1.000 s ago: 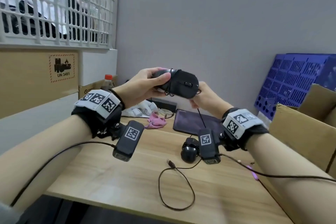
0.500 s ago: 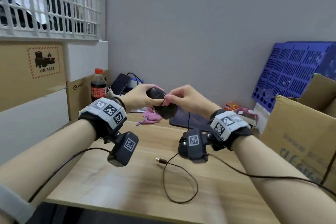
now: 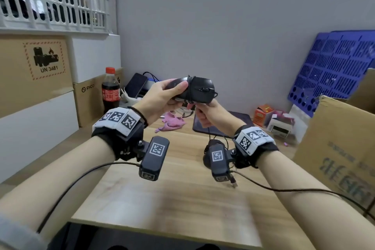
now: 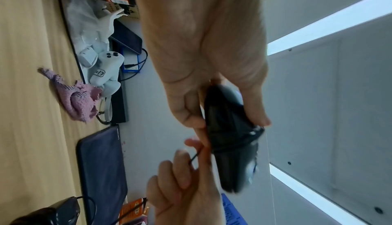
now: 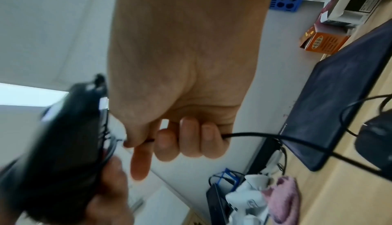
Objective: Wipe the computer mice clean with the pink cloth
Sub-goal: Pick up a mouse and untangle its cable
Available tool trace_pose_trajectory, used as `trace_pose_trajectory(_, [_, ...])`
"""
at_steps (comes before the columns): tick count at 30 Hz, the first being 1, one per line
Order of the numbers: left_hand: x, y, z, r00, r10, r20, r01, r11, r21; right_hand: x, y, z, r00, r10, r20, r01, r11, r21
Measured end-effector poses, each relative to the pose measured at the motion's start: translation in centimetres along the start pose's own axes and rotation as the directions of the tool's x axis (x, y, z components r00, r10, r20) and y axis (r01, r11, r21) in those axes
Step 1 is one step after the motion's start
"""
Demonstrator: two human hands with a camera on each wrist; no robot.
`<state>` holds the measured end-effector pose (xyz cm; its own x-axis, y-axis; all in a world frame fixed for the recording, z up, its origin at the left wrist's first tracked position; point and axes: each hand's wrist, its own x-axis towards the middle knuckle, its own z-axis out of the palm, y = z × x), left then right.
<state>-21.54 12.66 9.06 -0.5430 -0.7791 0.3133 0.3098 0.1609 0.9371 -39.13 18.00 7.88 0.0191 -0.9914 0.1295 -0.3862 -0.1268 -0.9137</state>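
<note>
My left hand [image 3: 176, 96] grips a black wired mouse [image 3: 199, 90] in the air above the table, buttons toward me. Its cable [image 3: 189, 89] is wound several times round the body. Just under the mouse, my right hand [image 3: 199, 112] pinches the cable [image 5: 254, 134], which runs down past my wrist; the USB plug [image 3: 234, 184] dangles low. The pink cloth [image 3: 172, 122] lies crumpled on the wooden table [image 3: 182, 199], behind and below the hands, held by neither. A second black mouse [image 3: 205, 155] sits on the table, mostly hidden by the right wrist camera.
A dark pad [image 3: 222, 125] lies behind the hands. At the back left stand a cola bottle [image 3: 110, 89], a phone [image 3: 136, 85] and white controllers [image 4: 106, 71]. Cardboard boxes [image 3: 36, 71] line the left, a big carton [image 3: 336, 148] and blue crate [image 3: 332, 67] the right.
The hands dipped and turned the mouse, then raised it again. The cable loop that lay on the table has been drawn up, and its plug now hangs near the right wrist.
</note>
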Motion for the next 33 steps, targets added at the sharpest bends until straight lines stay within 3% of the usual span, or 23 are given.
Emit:
trace_pose_trajectory(4, [1.2, -0.9, -0.3, 0.971, 0.061, -0.229, -0.011, 0.977, 0.213, -0.5, 0.7, 1.3, 0.998, 0.011, 0.056, 0.000, 0.980, -0.198])
trace_pose_trajectory(7, [1.5, -1.2, -0.7, 0.956, 0.147, -0.253, -0.031, 0.910, 0.413, -1.1, -0.2, 1.5, 0.991, -0.017, 0.130, 0.068, 0.913, -0.403])
trace_pose_trajectory(11, [1.5, -1.0, -1.0, 0.986, 0.109, -0.123, -0.017, 0.811, 0.585, -1.2, -1.5, 0.4, 0.985, -0.010, 0.173, 0.096, 0.864, -0.495])
trace_pose_trajectory(14, [1.6, -0.1, -1.2, 1.000, 0.021, 0.016, -0.026, 0.663, 0.748, -1.3, -2.3, -0.2, 0.968, 0.024, 0.249, 0.112, 0.847, -0.519])
trace_pose_trajectory(16, [1.5, 0.5, -1.4, 0.995, -0.049, 0.088, -0.041, 0.603, 0.797, -1.6, -2.8, -0.6, 0.963, 0.026, 0.269, 0.124, 0.841, -0.527])
trace_pose_trajectory(20, [1.3, 1.3, -2.3, 0.944, -0.231, 0.234, -0.061, 0.578, 0.814, -1.9, -3.8, -2.0, 0.971, -0.025, 0.238, 0.134, 0.881, -0.455])
trace_pose_trajectory(23, [0.6, 1.4, -3.1, 0.880, -0.324, 0.346, -0.065, 0.642, 0.764, -2.1, -4.4, -2.9, 0.970, -0.068, 0.234, 0.171, 0.876, -0.452])
trace_pose_trajectory(26, [-0.2, 1.4, -3.3, 0.841, -0.303, 0.447, -0.013, 0.816, 0.578, -2.1, -4.6, -3.1, 0.967, -0.145, 0.209, 0.220, 0.889, -0.402])
trace_pose_trajectory(29, [-0.7, 1.3, -3.0, 0.881, -0.154, 0.447, 0.043, 0.968, 0.247, -1.6, -4.0, -2.8, 0.970, -0.202, 0.137, 0.232, 0.938, -0.260])
trace_pose_trajectory(33, [-0.5, 1.4, -2.5, 0.924, -0.009, 0.383, 0.029, 0.999, -0.045, -1.4, -3.1, -1.7, 0.973, -0.203, 0.110, 0.220, 0.958, -0.182])
